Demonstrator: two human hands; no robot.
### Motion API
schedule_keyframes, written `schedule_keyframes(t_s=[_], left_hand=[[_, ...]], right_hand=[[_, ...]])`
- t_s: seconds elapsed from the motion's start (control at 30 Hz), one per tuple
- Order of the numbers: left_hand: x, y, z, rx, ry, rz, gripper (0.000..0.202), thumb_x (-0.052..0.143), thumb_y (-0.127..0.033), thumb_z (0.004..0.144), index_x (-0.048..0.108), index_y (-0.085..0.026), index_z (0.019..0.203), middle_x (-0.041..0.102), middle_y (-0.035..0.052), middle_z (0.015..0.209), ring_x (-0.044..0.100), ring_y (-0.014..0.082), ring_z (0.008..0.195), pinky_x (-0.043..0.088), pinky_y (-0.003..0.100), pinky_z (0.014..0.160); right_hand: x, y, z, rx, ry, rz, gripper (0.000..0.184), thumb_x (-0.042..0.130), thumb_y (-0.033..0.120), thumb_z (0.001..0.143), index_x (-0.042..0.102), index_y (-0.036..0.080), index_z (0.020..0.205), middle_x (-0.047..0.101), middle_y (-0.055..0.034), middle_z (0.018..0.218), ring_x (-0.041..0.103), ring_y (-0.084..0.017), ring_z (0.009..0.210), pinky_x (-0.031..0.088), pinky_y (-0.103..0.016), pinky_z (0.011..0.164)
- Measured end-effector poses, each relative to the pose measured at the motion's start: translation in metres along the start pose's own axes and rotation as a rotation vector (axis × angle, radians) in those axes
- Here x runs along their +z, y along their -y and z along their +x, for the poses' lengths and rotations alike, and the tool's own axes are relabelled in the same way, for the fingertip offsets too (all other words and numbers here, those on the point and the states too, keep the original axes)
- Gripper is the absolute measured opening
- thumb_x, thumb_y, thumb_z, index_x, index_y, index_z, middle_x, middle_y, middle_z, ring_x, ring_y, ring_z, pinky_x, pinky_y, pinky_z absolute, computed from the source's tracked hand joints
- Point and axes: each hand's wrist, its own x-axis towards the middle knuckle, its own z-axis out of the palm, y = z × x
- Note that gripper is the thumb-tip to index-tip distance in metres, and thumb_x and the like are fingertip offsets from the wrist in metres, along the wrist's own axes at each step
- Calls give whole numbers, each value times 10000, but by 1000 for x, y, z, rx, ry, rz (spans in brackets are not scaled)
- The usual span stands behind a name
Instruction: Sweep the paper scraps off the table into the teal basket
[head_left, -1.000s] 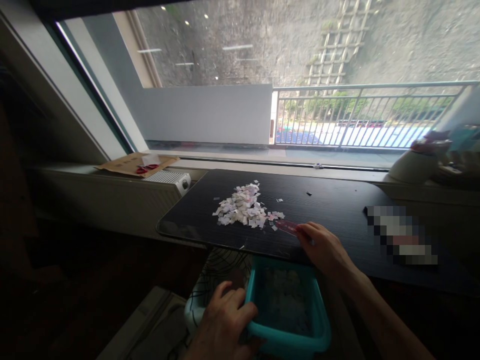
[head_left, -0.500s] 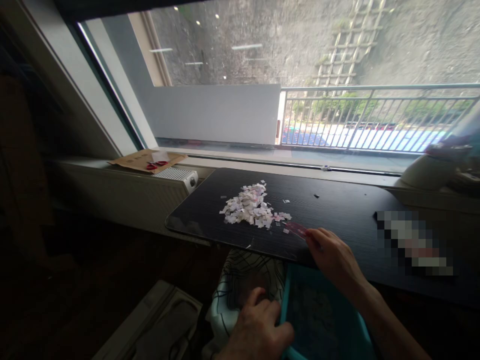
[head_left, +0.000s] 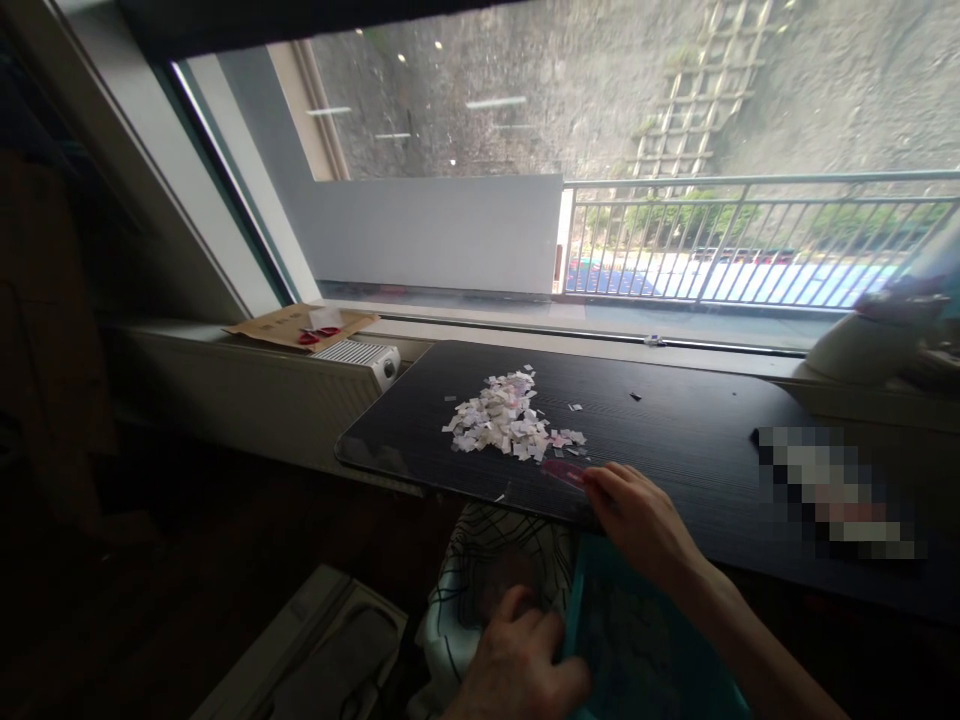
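In the head view my right hand (head_left: 637, 510) is closed around the end of a flat, see-through pink strip (head_left: 562, 471), whose exact kind I cannot make out. The strip lies low over the black tabletop (head_left: 690, 430), just in front of a heap of small white paper pieces (head_left: 499, 415). Below the table edge, my left hand (head_left: 521, 650) grips the left rim of a teal plastic bin (head_left: 576, 585); its thumb is over the bin side and its fingers curl outside. Pale pieces show dimly inside the bin.
A brown paper envelope (head_left: 277, 325) with red-handled scissors (head_left: 319, 335) lies on the sill above a radiator (head_left: 360, 351). A blurred-out item (head_left: 840, 495) is on the table's right side. Checked cloth (head_left: 480, 530) is below the table. A white box (head_left: 300, 640) stands lower left.
My right hand has moved left with the pink strip, to the near side of the paper heap. My left hand stays at the bin rim. The view has shifted slightly.
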Motion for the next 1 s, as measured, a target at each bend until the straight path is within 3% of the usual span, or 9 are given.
schedule_keyframes(t_s=[0.23,0.47,0.77,1.0], left_hand=[[-1,1,0,0,43,-1,140,658,-294,766,567,-230,682,470,-27,638,458,151,586,370,386,785],[-2,1,-1,-4,72,-9,127,654,-297,768,567,-230,705,484,-29,654,482,153,611,367,371,782],[-3,1,0,-5,28,-12,138,650,-290,734,541,-229,676,474,-28,631,465,154,586,354,347,757],[-3,2,1,1,-5,-48,134,659,-279,725,546,-226,677,461,-34,623,457,144,574,340,337,746]], right_hand=[[4,-4,11,46,-39,-9,224,417,236,913,634,195,951,629,-46,873,562,-187,836,414,-285,711],[2,0,3,-15,-5,54,198,441,243,910,632,200,943,622,-38,853,560,-174,810,417,-266,701],[9,3,14,-23,-31,36,213,429,238,917,636,198,945,618,-42,856,553,-182,831,414,-278,719],[-4,9,6,-52,26,33,203,430,233,915,630,203,936,610,-27,808,542,-164,757,403,-267,657]])
